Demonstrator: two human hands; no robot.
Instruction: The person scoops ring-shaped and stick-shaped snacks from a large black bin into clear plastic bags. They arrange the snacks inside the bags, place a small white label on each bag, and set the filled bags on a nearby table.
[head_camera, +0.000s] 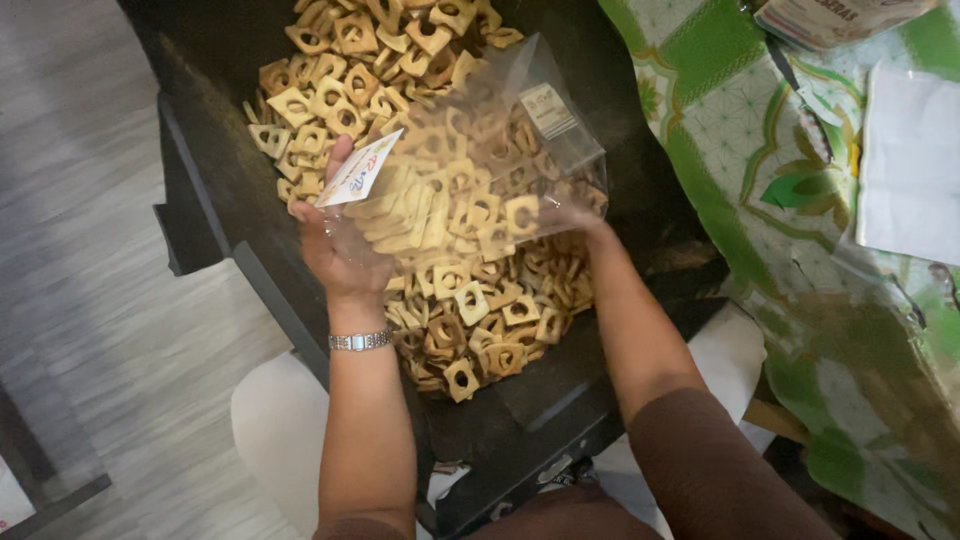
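A clear plastic bag (480, 180), partly filled with square crackers (470, 300), lay over the heap in the black tray (200, 60). The left hand (340, 240) gripped the bag's near left edge beside a small card (358, 170). The right hand (575, 215) held its right edge, fingers hidden behind the plastic.

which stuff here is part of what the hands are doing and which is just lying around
In use: left hand, right hand, clear plastic bag, square ring-shaped crackers, black tub.
Lying about: green patterned cloth, white paper, packet at the top edge.
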